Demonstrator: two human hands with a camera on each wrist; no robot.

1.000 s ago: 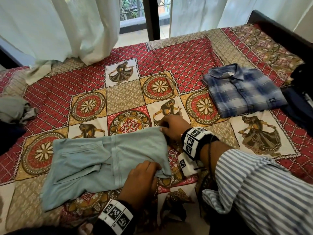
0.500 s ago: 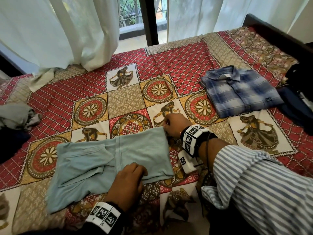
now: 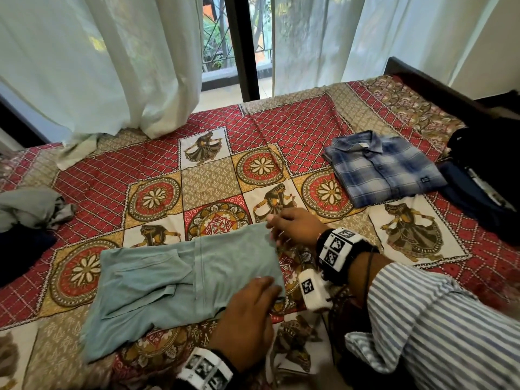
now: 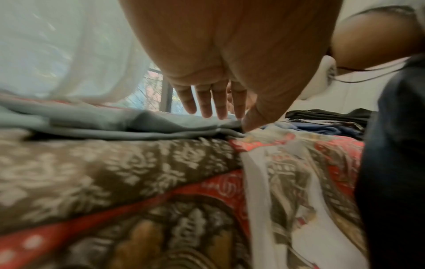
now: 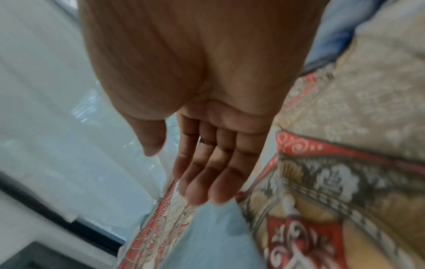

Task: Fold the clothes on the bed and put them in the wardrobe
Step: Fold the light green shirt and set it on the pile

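A pale blue-green garment point(image 3: 183, 282) lies partly folded on the patterned bedspread point(image 3: 213, 181), in front of me. My left hand point(image 3: 267, 288) lies flat on its near right corner. In the left wrist view the left hand's fingers point(image 4: 211, 102) are straight and point down onto the cloth point(image 4: 115, 125), with the thumb at the cloth's edge. My right hand point(image 3: 281, 223) is at the far right corner. In the right wrist view its fingers point(image 5: 202, 172) are straight and hold nothing, just above the cloth point(image 5: 207, 236).
A folded blue plaid shirt point(image 3: 385, 167) lies at the right of the bed. Dark clothes point(image 3: 484, 192) are piled beyond it at the right edge. Crumpled grey and dark clothes point(image 3: 28, 206) sit at the left edge. White curtains point(image 3: 98, 66) hang along the far side.
My right hand's fingers have uncurled at the garment's far right corner. My left hand has slid along the near edge back to the right corner. The head view has tilted up.
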